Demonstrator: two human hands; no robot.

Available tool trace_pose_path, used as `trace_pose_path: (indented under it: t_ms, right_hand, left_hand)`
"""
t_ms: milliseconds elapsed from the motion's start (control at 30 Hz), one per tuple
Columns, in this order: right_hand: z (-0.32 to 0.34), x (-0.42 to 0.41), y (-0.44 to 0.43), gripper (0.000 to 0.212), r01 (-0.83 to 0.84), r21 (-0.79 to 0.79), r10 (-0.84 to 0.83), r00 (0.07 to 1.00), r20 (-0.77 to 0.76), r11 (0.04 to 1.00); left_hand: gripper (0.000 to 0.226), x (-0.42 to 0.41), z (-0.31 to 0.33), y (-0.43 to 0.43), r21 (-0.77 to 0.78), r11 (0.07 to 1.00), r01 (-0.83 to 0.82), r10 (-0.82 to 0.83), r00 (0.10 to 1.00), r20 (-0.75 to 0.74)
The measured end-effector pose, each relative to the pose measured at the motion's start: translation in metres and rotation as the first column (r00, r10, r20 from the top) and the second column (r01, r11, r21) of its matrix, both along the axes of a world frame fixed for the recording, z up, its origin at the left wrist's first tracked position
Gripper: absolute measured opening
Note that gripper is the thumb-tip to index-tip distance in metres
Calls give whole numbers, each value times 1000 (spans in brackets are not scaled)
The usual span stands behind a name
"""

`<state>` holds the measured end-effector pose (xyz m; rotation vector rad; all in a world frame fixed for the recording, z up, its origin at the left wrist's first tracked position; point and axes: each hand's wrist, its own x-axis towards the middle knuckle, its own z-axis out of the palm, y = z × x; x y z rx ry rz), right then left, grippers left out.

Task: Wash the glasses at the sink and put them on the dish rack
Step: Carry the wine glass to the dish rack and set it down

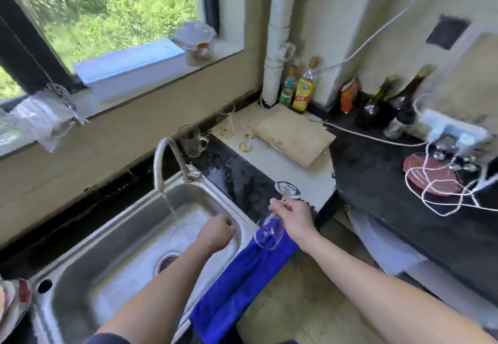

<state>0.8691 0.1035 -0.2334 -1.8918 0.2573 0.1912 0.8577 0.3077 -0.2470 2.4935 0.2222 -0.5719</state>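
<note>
My right hand (292,215) grips the stem of a clear wine glass (269,231), held upside down with its foot up, over the sink's right rim and a blue cloth (242,284). My left hand (217,231) hovers over the steel sink (107,271) with fingers curled and nothing in it. Water runs from the faucet (167,157). A glass mug (192,141) stands behind the faucet. Two stained wine glasses (227,122) (247,138) stand on the white counter part beyond.
A worn cutting board (293,136) lies on the white counter. Bottles (303,92) line the back wall. A power strip with white cables (452,138) and a red plate (433,176) sit on the dark counter at right. A white box (129,68) rests on the windowsill.
</note>
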Motion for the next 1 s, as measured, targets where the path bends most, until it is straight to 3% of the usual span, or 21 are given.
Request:
trace_pose_path:
  t_ms: [100,267,567,767,1000]
  right_hand:
    - [5,-26,-74,29,127,-3,-126,992,22,992]
    - [21,-91,-206,29,321,-14,-321,946,39,947]
    - [41,-213,-412,34,653,-103,-647,758,83,751]
    - [38,-255,-506,36,807,-131,-807,587,68,576]
    - [31,-266,-609,38,872,-171,-881,472,43,459]
  left_hand:
    - [23,4,12,-74,11,991,130,-131,991,42]
    - [16,-16,28,-216,-11,938,347,-345,935,82]
    - [15,-82,46,-455,-101,745,659,-652,752,102]
    - [19,-96,57,-570,-134,625,769,-762,639,105]
    - [21,-79,53,-704,-151,472,868,-854,493,167]
